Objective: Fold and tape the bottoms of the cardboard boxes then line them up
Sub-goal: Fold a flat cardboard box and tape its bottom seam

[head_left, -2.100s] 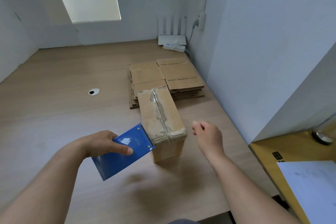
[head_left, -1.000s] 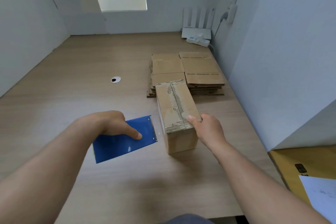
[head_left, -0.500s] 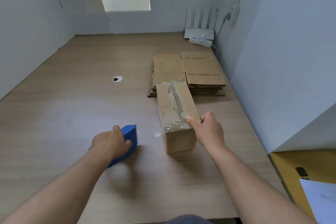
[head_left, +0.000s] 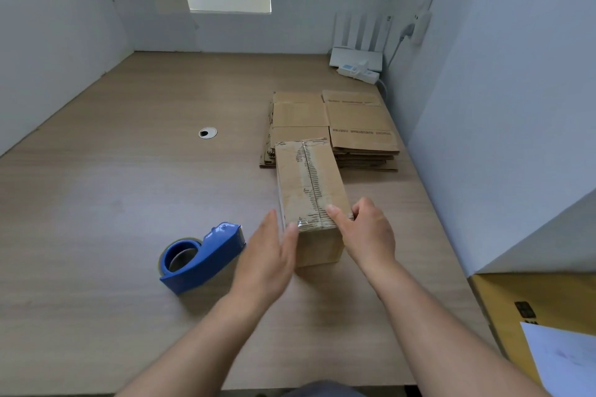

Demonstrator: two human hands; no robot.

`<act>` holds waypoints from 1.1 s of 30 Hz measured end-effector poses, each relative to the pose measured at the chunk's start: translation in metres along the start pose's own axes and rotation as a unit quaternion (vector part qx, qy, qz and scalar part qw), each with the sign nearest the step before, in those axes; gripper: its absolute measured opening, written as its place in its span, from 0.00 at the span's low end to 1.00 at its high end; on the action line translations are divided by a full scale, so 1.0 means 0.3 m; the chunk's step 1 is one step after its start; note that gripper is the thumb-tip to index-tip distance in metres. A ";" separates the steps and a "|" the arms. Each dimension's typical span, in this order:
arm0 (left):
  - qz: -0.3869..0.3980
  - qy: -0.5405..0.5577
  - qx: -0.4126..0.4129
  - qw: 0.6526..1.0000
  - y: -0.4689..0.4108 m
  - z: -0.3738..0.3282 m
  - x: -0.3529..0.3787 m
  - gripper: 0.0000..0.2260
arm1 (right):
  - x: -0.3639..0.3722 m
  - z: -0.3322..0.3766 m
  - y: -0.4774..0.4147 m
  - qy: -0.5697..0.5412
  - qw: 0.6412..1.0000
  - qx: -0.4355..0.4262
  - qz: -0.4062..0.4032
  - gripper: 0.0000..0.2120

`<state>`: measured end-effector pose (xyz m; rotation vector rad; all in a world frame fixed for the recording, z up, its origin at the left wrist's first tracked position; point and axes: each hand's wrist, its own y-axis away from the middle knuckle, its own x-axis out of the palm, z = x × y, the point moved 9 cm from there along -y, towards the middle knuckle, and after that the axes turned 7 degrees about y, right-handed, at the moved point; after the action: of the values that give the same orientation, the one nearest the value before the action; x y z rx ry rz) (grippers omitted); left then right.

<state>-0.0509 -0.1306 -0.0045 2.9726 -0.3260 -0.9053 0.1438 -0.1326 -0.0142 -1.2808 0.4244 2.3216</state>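
Observation:
A folded cardboard box (head_left: 309, 184) stands on the wooden table (head_left: 122, 203), its taped seam facing up and running away from me. My right hand (head_left: 366, 235) grips its near right corner, thumb on top. At the box's near left edge my left hand (head_left: 267, 255) lies flat with fingers straight, touching or almost touching the side. The blue tape dispenser (head_left: 201, 256) rests on the table just left of my left hand, held by nobody. Two stacks of flattened boxes (head_left: 354, 129) lie behind the folded one.
A round cable hole (head_left: 207, 132) sits in the table to the left of the stacks. A white router and power strip (head_left: 356, 64) stand in the back right corner. White walls enclose the table. A yellow surface with a paper sheet (head_left: 561, 361) lies at the near right.
My left hand set the blue tape dispenser down on the table, let go, and moved right to the box's left side. My right hand took hold of the box's near right corner.

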 end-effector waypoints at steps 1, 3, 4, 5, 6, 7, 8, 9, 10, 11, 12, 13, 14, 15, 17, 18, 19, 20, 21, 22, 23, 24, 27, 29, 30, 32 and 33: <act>0.013 0.045 -0.024 0.999 -0.012 -0.010 0.044 0.21 | 0.002 0.005 0.005 0.005 1.000 -0.003 0.003 0.22; 0.004 0.083 -0.086 0.993 -0.041 0.007 0.087 0.23 | 0.007 0.021 0.022 0.028 0.999 -0.005 0.014 0.28; -0.007 0.085 -0.110 0.990 -0.052 0.021 0.093 0.24 | 0.010 0.028 0.032 0.048 0.999 -0.001 0.018 0.33; -0.017 0.085 -0.124 0.988 -0.063 0.038 0.097 0.23 | 0.011 0.036 0.040 0.068 0.997 0.003 0.020 0.37; -0.024 0.088 -0.133 0.987 -0.068 0.047 0.098 0.21 | 0.012 0.043 0.045 0.080 0.997 0.003 0.021 0.39; -0.028 0.098 -0.138 0.985 -0.071 0.054 0.099 0.19 | 0.017 0.048 0.042 0.083 0.996 0.001 0.023 0.38; -0.032 0.115 -0.138 0.983 -0.072 0.055 0.096 0.19 | 0.022 0.050 0.034 0.077 0.997 -0.004 0.028 0.36; -0.034 0.130 -0.137 0.981 -0.075 0.056 0.094 0.19 | 0.026 0.049 0.022 0.064 0.997 -0.011 0.035 0.31; -0.034 0.139 -0.134 0.981 -0.077 0.056 0.090 0.19 | 0.026 0.044 0.011 0.047 0.998 -0.018 0.042 0.26; -0.035 0.143 -0.130 0.980 -0.080 0.059 0.084 0.19 | 0.022 0.038 -0.001 0.028 0.998 -0.027 0.047 0.21; -0.033 0.142 -0.125 0.981 -0.081 0.062 0.080 0.20 | 0.016 0.029 -0.008 0.012 0.998 -0.038 0.054 0.17; -0.023 0.133 -0.120 0.984 -0.081 0.064 0.080 0.21 | 0.010 0.022 -0.013 -0.001 0.997 -0.052 0.062 0.16; -0.004 0.119 -0.113 0.986 -0.082 0.065 0.083 0.24 | 0.003 0.016 -0.013 -0.013 0.995 -0.067 0.074 0.17; 0.024 0.098 -0.108 0.989 -0.083 0.068 0.091 0.29 | -0.003 0.014 -0.009 -0.024 0.992 -0.083 0.090 0.18; 0.072 0.016 -0.095 0.993 -0.081 0.063 0.097 0.39 | -0.004 0.017 0.004 -0.013 0.986 -0.115 0.122 0.21; 0.078 -0.037 -0.087 0.992 -0.084 0.063 0.093 0.41 | 0.003 0.019 0.007 0.020 0.983 -0.132 0.129 0.23; 0.076 -0.090 -0.074 0.990 -0.088 0.060 0.089 0.39 | 0.011 0.019 0.004 0.057 0.979 -0.148 0.127 0.24; 0.069 -0.134 -0.058 0.987 -0.090 0.052 0.084 0.37 | 0.015 0.022 -0.002 0.084 0.976 -0.164 0.116 0.24; 0.061 -0.166 -0.044 0.983 -0.095 0.048 0.081 0.36 | 0.015 0.029 -0.007 0.097 0.973 -0.181 0.102 0.22; 0.056 -0.181 -0.033 0.981 -0.100 0.043 0.075 0.34 | 0.012 0.036 -0.009 0.098 0.971 -0.198 0.091 0.20; 0.057 -0.186 -0.029 0.980 -0.108 0.046 0.070 0.33 | 0.010 0.040 -0.011 0.091 0.969 -0.215 0.084 0.18; 0.066 -0.183 -0.021 0.981 -0.113 0.048 0.064 0.31 | 0.008 0.040 -0.011 0.079 0.966 -0.232 0.082 0.16; 0.141 -0.124 -0.001 0.982 -0.123 0.089 0.058 0.27 | 0.002 0.026 -0.004 0.022 0.957 -0.278 0.082 0.12; 0.167 -0.039 0.015 0.985 -0.113 0.107 0.056 0.24 | 0.002 0.018 0.006 -0.018 0.953 -0.294 0.077 0.14; 0.153 0.000 0.023 0.988 -0.109 0.106 0.052 0.23 | 0.003 0.015 0.009 -0.030 0.954 -0.291 0.069 0.15; 0.065 0.050 0.032 0.996 -0.099 0.094 0.029 0.19 | -0.002 0.002 0.009 -0.050 0.965 -0.255 0.029 0.14; 0.003 0.067 0.025 0.997 -0.091 0.091 0.010 0.16 | -0.008 -0.008 0.009 -0.055 0.972 -0.226 -0.001 0.13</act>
<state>-0.0582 -0.1034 -0.0309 3.0562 -0.3578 -0.7036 0.1451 -0.1366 -0.0131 -1.3329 -0.1571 2.5625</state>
